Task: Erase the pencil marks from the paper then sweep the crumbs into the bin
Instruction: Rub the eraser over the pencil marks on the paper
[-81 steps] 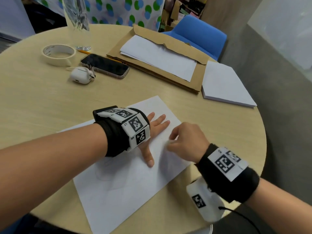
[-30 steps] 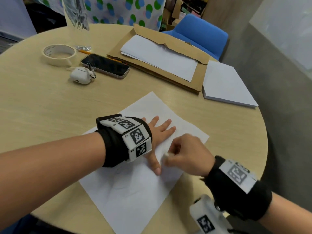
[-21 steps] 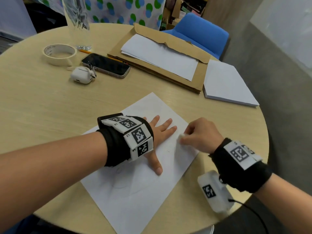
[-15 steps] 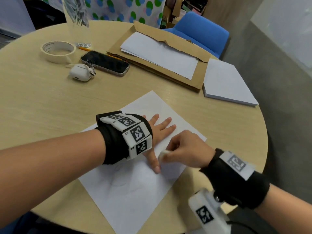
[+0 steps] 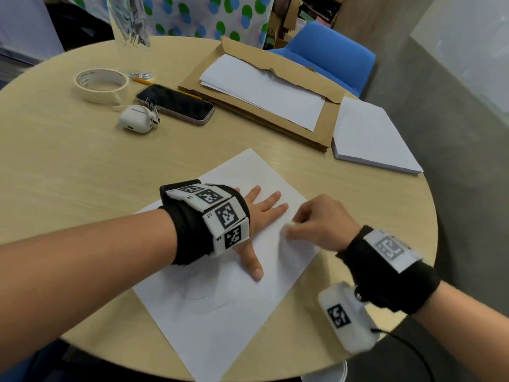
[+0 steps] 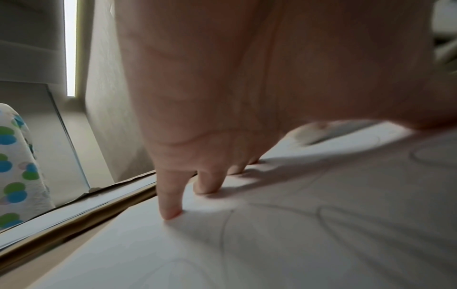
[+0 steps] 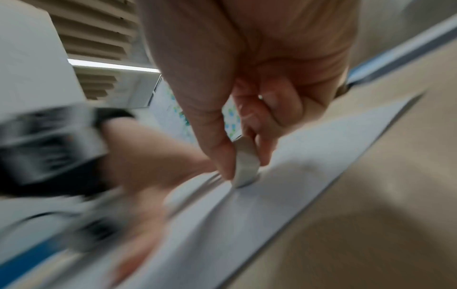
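Observation:
A white sheet of paper lies on the round wooden table, with faint pencil curves near its lower left. My left hand lies flat on the sheet, fingers spread, holding it down; in the left wrist view its fingertips press the paper. My right hand pinches a small white eraser between thumb and fingers and rubs it on the paper just right of the left hand. The right wrist view shows the eraser touching the paper, blurred by motion.
At the back lie a brown envelope with white sheets on it, a white notepad, a phone, a white earbud case and a tape roll. A blue chair stands behind the table. No bin is in view.
My right hand has rubbed the eraser back and forth across the sheet, out to the right and in toward the left thumb. The left hand has stayed flat on the paper.

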`<action>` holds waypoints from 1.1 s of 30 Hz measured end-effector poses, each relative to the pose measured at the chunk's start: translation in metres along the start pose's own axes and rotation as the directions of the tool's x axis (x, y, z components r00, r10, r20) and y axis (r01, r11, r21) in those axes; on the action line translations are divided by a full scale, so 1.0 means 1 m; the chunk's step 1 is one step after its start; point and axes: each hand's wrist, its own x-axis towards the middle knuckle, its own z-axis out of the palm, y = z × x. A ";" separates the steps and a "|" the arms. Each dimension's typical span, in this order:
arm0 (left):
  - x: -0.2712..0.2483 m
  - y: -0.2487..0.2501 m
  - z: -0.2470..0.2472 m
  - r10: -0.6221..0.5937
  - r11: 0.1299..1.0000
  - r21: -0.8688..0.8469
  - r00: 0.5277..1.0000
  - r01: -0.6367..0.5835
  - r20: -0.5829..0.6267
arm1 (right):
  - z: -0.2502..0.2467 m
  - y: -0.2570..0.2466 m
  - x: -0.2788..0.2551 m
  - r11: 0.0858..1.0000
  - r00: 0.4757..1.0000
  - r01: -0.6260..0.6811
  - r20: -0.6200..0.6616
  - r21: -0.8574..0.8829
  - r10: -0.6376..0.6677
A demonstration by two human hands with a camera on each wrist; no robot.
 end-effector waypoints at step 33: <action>-0.012 -0.006 -0.010 0.024 0.999 0.030 1.000 -0.024 0.014 | 0.027 -0.014 -0.024 0.955 0.961 -0.063 0.276 0.290 -0.020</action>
